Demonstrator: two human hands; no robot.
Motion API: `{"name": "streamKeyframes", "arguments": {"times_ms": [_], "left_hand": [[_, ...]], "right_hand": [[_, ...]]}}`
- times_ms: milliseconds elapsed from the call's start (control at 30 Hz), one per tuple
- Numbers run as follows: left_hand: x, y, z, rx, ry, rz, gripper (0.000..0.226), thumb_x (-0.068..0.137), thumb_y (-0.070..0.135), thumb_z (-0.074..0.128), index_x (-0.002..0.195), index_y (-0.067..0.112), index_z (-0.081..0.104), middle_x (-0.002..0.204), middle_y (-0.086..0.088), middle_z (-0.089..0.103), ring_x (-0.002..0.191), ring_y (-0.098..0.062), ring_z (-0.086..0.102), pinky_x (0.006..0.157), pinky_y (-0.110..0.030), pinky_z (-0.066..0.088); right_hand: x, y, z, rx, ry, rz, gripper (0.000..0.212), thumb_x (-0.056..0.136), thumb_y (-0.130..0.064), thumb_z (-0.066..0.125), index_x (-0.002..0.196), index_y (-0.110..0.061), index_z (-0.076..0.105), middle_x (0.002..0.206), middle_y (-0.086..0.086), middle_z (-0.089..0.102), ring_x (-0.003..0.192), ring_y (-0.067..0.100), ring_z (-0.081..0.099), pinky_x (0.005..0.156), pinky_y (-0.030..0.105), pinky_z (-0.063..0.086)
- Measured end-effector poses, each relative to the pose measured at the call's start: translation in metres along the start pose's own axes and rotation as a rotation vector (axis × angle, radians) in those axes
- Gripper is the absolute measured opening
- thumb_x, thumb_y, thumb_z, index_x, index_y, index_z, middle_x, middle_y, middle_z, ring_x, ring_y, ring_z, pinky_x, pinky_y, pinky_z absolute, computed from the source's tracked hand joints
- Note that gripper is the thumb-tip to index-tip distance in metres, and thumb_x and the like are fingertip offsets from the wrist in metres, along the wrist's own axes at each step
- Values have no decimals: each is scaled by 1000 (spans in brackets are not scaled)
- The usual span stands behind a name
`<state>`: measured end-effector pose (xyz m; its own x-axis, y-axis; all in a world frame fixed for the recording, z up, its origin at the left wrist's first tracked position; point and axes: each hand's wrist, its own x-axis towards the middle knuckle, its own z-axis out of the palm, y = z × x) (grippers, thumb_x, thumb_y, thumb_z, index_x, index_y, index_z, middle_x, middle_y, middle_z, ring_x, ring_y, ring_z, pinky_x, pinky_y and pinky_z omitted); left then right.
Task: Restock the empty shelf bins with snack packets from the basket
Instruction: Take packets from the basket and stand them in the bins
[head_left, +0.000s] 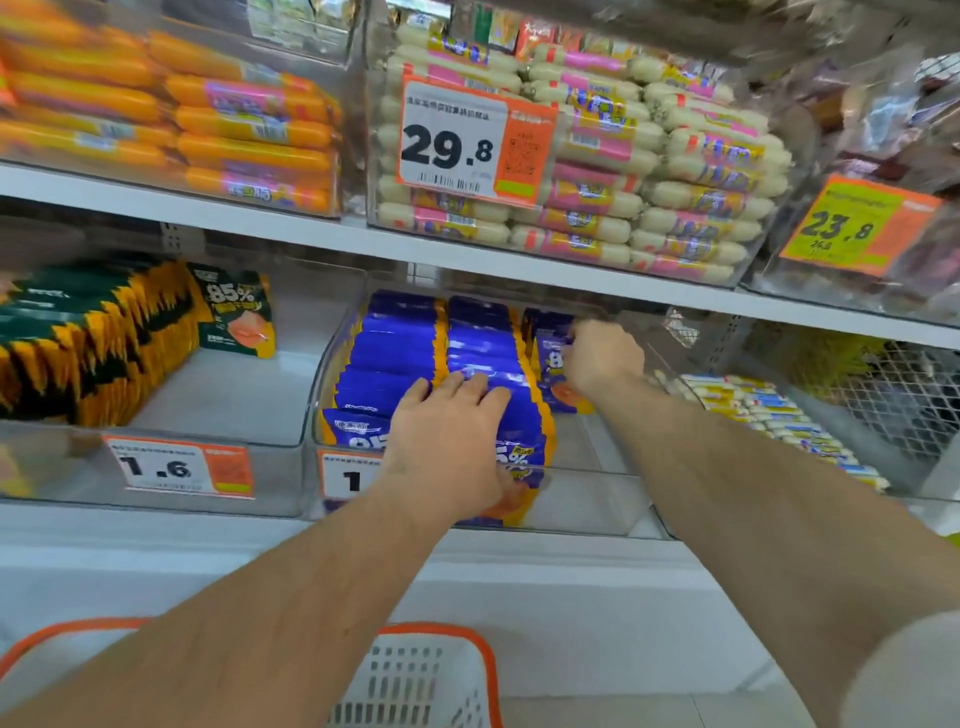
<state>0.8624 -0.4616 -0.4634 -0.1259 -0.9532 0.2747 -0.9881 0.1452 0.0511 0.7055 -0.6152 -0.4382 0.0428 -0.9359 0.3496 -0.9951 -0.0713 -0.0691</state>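
Low at the frame's bottom edge, a white basket (415, 680) with an orange rim is sitting beneath the two outstretched bare forearms. Above it, the left hand (447, 447) is lying flat, fingers straight, pressing on the front of the middle row of blue snack packets (483, 358) in a clear shelf bin (597, 499). The right hand (602, 358) is curling its fingers round an upright blue packet (550, 358) at the back of the right-hand row, gripping it. Two rows are filling the bin's left and middle; the right side is standing mostly bare.

Beside it on the left, another clear bin is holding green-and-yellow packets (104, 338), with a 1.6 price tag (176, 467) on its front. On the white shelf (311, 239) above, orange sausages (208, 119) and pale sausages (649, 171) are filling clear boxes behind a 29.8 price label (467, 140).
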Motion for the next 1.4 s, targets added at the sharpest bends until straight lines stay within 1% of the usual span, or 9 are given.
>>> {"name": "streamKeyframes", "arguments": {"times_ms": [367, 567, 733, 867, 967, 1067, 1200, 1300, 1400], "left_hand": [[1, 1, 2, 19, 4, -3, 86, 85, 64, 53, 152, 28, 14, 163, 0, 13, 150, -20, 9, 121, -46, 10], [2, 1, 3, 11, -17, -11, 88, 84, 62, 57, 153, 29, 13, 162, 2, 13, 150, -19, 8, 122, -45, 9], [4, -3, -3, 18, -76, 35, 94, 83, 68, 55, 154, 26, 10, 162, -1, 13, 150, -22, 9, 121, -46, 9], [-2, -7, -18, -114, -129, 65, 96, 83, 62, 61, 155, 22, 11, 163, -2, 12, 150, -21, 7, 121, -43, 4], [-18, -9, -28, -191, -6, 76, 83, 85, 47, 64, 152, 22, 22, 158, 0, 27, 145, -20, 22, 119, -40, 17], [-42, -17, -32, -228, 120, 30, 67, 84, 39, 63, 144, 25, 36, 141, 3, 45, 129, -21, 40, 104, -39, 34], [-75, -35, -24, -318, 190, -3, 48, 82, 35, 62, 128, 23, 53, 118, 1, 58, 109, -25, 53, 91, -39, 43], [-102, -52, -17, -364, 169, -22, 44, 76, 34, 62, 118, 21, 58, 111, 0, 64, 104, -26, 57, 86, -39, 47], [-136, -71, -9, -370, 29, -44, 34, 80, 32, 62, 112, 20, 59, 110, 2, 65, 103, -23, 60, 87, -35, 47]], "right_hand": [[28, -1, 40, 59, -24, 37, 22, 93, -8, 55, 114, -8, 64, 112, 18, 67, 105, 36, 64, 84, 39, 52], [21, 2, 33, 125, -16, 27, 26, 89, -6, 58, 114, -7, 62, 112, 19, 67, 105, 37, 63, 85, 37, 51], [-2, -3, 12, 265, 39, 45, 12, 89, -11, 57, 97, -7, 65, 98, 18, 67, 97, 38, 64, 76, 35, 49], [-36, -19, -11, 451, 90, 61, 13, 89, -21, 55, 86, -18, 68, 94, 9, 71, 90, 31, 64, 74, 31, 48], [-66, -38, -36, 584, 155, 80, 17, 88, -21, 55, 74, -23, 64, 78, 0, 67, 82, 23, 60, 70, 27, 43], [-103, -61, -56, 696, 198, 59, 17, 89, -20, 56, 76, -21, 66, 70, -8, 60, 75, 15, 56, 67, 24, 37], [-147, -93, -54, 773, 261, -69, 16, 85, -17, 60, 71, -22, 63, 69, -10, 60, 70, 12, 55, 69, 29, 43], [-176, -114, -40, 863, 302, -133, 17, 81, -14, 63, 67, -23, 61, 58, -14, 54, 60, 9, 52, 67, 26, 43], [-208, -135, -17, 950, 227, -197, 13, 79, -11, 64, 67, -15, 64, 52, -17, 50, 54, 3, 49, 57, 17, 39]]}}
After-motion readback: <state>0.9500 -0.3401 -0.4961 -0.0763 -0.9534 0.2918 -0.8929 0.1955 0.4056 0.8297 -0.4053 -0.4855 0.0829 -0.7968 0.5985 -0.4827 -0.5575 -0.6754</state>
